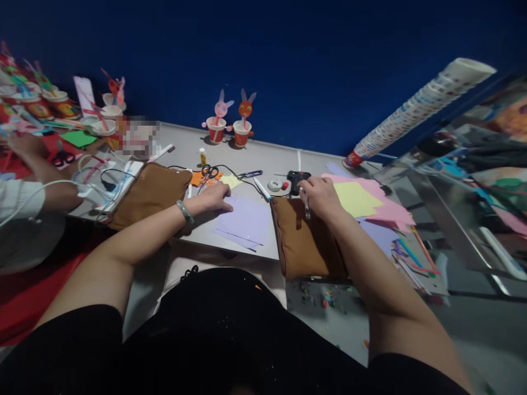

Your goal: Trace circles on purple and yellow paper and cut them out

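Note:
My left hand (214, 198) rests at the upper left of some lilac paper (245, 219), thumb and fingers apart, gripping nothing that I can see. A slim silver metal tool (307, 209), which looks like a drawing compass, points down from the closed fingers of my right hand (321, 197). That hand is over the top of a brown cushion-like pad (307, 241), beside a small black device (297, 178). Between my hands lie a white marker (262, 189), a roll of tape (275, 184) and a dark-handled cutter (250, 174). Black scissors (210, 171) lie beyond my left hand.
A second brown pad (150, 195) lies on the left, near another person's arm (60, 192). Two rabbit-decorated cups (216, 131) stand at the back wall. A tall leaning stack of paper cups (420, 109) and yellow paper (356, 198) on pink paper (397, 214) are on the right.

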A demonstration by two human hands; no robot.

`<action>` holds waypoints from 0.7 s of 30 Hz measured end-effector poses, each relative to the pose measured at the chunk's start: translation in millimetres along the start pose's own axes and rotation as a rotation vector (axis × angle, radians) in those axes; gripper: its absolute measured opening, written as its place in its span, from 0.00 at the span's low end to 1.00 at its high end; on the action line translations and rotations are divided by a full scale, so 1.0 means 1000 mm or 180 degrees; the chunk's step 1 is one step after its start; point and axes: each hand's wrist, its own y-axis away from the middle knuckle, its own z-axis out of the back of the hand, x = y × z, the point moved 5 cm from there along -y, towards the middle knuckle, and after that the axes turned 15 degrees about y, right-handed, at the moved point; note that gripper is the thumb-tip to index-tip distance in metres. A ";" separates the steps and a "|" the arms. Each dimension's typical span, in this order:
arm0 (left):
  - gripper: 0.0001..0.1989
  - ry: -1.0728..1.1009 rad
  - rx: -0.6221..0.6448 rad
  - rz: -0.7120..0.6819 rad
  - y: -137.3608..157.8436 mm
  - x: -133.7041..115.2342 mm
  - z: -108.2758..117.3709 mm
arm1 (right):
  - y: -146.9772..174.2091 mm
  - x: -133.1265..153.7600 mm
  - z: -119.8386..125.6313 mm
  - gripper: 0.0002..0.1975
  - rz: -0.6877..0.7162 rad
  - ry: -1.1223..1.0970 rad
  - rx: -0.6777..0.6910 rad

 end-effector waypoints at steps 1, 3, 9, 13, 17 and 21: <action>0.22 0.0004 0.0037 -0.0020 -0.002 0.000 0.000 | 0.005 -0.002 -0.001 0.15 0.0036 0.0166 0.0114; 0.18 0.0012 0.0118 -0.0061 -0.004 0.000 0.001 | 0.013 -0.007 -0.003 0.16 -0.0018 0.0341 0.0300; 0.08 0.0085 0.0550 -0.0146 -0.014 -0.010 0.007 | 0.018 -0.026 -0.006 0.18 -0.0530 0.0176 0.0413; 0.15 0.0446 0.1336 -0.0304 -0.029 -0.017 0.022 | 0.006 -0.040 -0.018 0.20 -0.0965 0.0059 0.0721; 0.17 0.1469 0.2011 -0.0461 -0.032 -0.014 0.042 | -0.009 -0.046 -0.034 0.22 -0.1165 0.0107 0.1230; 0.18 0.2564 0.1784 -0.0298 -0.032 0.007 0.056 | -0.020 -0.043 -0.045 0.21 -0.1070 0.0239 0.1620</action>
